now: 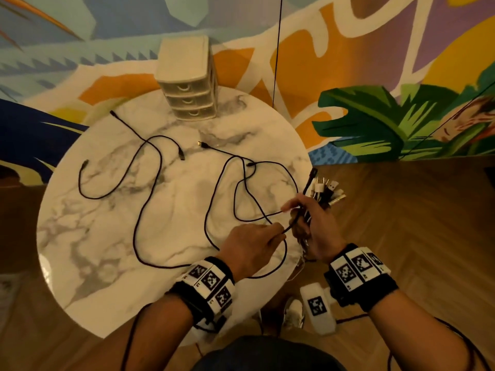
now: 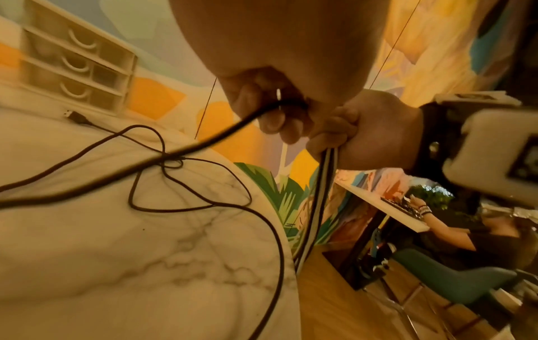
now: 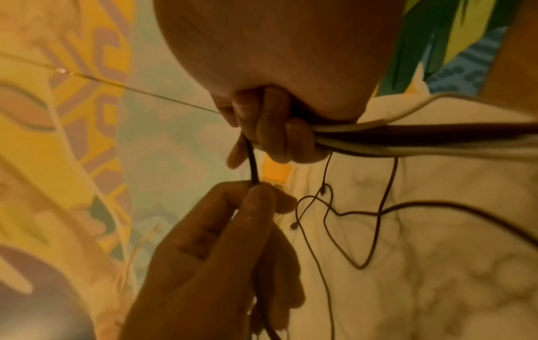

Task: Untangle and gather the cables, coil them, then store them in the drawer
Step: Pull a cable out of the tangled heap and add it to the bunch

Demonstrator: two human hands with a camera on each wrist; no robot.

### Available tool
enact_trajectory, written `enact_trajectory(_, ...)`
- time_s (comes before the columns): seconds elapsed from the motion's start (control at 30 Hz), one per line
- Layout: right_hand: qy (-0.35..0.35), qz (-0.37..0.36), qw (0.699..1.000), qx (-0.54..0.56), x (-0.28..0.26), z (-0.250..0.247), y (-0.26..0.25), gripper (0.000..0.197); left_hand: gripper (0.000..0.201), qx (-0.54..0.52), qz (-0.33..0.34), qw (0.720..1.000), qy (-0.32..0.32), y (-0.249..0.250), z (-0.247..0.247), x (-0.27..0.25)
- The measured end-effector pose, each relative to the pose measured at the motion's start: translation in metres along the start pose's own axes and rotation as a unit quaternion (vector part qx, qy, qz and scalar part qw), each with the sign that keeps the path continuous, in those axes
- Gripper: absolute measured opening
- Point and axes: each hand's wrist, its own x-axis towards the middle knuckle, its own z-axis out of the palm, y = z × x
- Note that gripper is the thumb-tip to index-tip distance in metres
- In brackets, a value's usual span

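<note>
Black cables (image 1: 150,183) sprawl in loops over the round marble table (image 1: 107,250). My right hand (image 1: 313,223), at the table's right edge, grips a bundle of cables (image 1: 326,191) whose plug ends stick up above the fist; the bundle (image 2: 320,195) hangs down below it. My left hand (image 1: 257,242) pinches a black cable (image 1: 290,226) just beside the right hand, and that cable (image 3: 253,165) runs up into the right hand's fingers (image 3: 270,131). A small white drawer unit (image 1: 187,81) with three closed drawers stands at the table's far edge.
A white marker block (image 1: 318,307) and a shoe (image 1: 293,313) are on the wooden floor below the table's right edge. A painted wall stands behind. A thin dark line (image 1: 277,49) hangs near the drawers. A person (image 2: 465,230) sits at a desk to the right.
</note>
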Motion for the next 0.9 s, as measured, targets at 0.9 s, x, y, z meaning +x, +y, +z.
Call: enact_trajectory(0.9,0.026,-0.009,0.995,-0.098,-0.030,-0.008,-0.009,0.030,0.011,-0.314,-0.086,0.940,0.104,0.049,-0.009,0.057)
